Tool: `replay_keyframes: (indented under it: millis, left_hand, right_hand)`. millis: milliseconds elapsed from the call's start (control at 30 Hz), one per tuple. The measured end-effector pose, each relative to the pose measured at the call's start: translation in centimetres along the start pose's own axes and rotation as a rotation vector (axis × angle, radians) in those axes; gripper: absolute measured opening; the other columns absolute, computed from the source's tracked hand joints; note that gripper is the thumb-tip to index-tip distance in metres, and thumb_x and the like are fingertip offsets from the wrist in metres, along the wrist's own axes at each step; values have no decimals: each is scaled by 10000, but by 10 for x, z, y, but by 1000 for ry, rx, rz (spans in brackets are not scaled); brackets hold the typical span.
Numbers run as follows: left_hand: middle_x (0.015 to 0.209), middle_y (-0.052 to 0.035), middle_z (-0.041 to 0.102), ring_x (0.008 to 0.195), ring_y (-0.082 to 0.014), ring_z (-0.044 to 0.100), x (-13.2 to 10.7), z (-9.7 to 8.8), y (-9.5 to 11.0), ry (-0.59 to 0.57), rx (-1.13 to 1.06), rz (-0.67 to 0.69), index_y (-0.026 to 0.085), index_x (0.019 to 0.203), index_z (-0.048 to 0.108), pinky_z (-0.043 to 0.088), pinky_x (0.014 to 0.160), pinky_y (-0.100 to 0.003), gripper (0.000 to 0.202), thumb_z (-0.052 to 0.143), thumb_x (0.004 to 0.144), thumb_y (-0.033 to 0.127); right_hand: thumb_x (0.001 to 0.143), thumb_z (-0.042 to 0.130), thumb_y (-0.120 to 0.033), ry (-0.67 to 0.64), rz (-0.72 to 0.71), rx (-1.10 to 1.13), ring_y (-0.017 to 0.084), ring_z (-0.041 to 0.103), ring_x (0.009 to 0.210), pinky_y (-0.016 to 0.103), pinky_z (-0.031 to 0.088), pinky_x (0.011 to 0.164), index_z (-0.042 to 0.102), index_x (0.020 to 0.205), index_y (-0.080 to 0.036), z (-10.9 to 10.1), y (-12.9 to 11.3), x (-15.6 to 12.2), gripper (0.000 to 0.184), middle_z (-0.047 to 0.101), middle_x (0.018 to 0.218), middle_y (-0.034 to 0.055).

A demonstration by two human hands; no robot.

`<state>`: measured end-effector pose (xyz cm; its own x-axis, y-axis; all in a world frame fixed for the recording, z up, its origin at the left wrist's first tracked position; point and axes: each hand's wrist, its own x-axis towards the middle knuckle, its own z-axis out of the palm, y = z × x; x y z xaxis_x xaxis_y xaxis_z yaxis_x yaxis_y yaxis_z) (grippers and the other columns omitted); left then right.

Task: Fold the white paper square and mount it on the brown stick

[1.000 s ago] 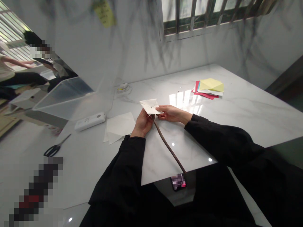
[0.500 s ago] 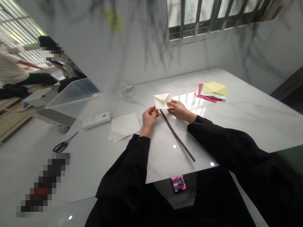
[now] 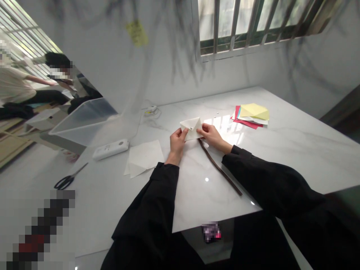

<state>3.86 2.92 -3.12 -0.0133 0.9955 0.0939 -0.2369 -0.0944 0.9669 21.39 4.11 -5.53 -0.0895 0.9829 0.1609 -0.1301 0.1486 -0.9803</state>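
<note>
Between my two hands is a small cream envelope [image 3: 192,124] with a pointed flap and a small shiny dot near the flap's tip. My left hand [image 3: 177,144] pinches its left side, thumb on the front. On the right side, my right hand [image 3: 212,135] grips it with thumb and bent fingers. A thin dark brown strip [image 3: 221,170] runs from beneath the envelope down toward the table's front edge; whether it is joined to the envelope I cannot tell. White paper envelopes [image 3: 146,155] lie flat left of my left hand.
A pile of yellow, red and white envelopes [image 3: 253,113] lies at the right. Leftward are a white oblong device [image 3: 111,149], black-handled scissors [image 3: 66,182] and a clear plastic bin [image 3: 81,120]. A small white object with a cord [image 3: 152,109] sits near the wall. Two people are at far left.
My left hand has come onto the envelope's left side, and the envelope is tilted slightly. The brown strip's upper end has shifted right, and it now bends more. The view has tipped slightly upward.
</note>
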Motion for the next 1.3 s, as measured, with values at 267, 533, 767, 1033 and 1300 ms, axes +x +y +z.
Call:
replay_keyframes:
  millis: [267, 533, 767, 1033, 1300]
  left_hand:
    - [965, -110, 819, 843, -231, 747, 1, -1, -5, 53, 41, 23, 129, 1007, 804, 563, 806, -338, 536, 954, 653, 502]
    - [974, -115, 814, 872, -236, 755, 1, 2, -7, 95, 47, 47, 137, 980, 787, 578, 832, -352, 498, 963, 655, 470]
    - [929, -91, 813, 833, -214, 736, 1, 2, -7, 59, 59, 70, 151, 968, 797, 574, 774, -320, 501, 979, 634, 478]
    - [861, -64, 799, 739, -168, 691, 2, 2, -7, -4, 29, 51, 148, 925, 800, 511, 696, -272, 508, 993, 615, 501]
    - [785, -44, 747, 659, -143, 618, -1, 3, -3, -17, 67, 1, 144, 870, 792, 452, 626, -267, 493, 985, 636, 534]
  right_hand:
    - [891, 723, -431, 55, -77, -223, 223, 718, 844, 348, 592, 756, 674, 1038, -222, 4, -3, -7, 261, 756, 913, 47]
    - [955, 713, -327, 228, -455, -501, 293, 599, 1192, 475, 498, 1103, 661, 1292, -278, 15, -33, -28, 344, 665, 1257, 103]
    - [986, 719, -330, 135, -524, -528, 292, 610, 1098, 474, 481, 1080, 759, 1125, -276, 14, -37, -27, 155, 671, 1082, 86]
    - [978, 729, -353, 94, -416, -486, 238, 633, 938, 397, 512, 968, 785, 988, -272, 12, -32, -25, 99, 687, 961, 53]
    - [956, 734, -388, 77, -371, -416, 208, 635, 859, 361, 531, 867, 784, 999, -276, 11, -28, -25, 130, 694, 927, 40]
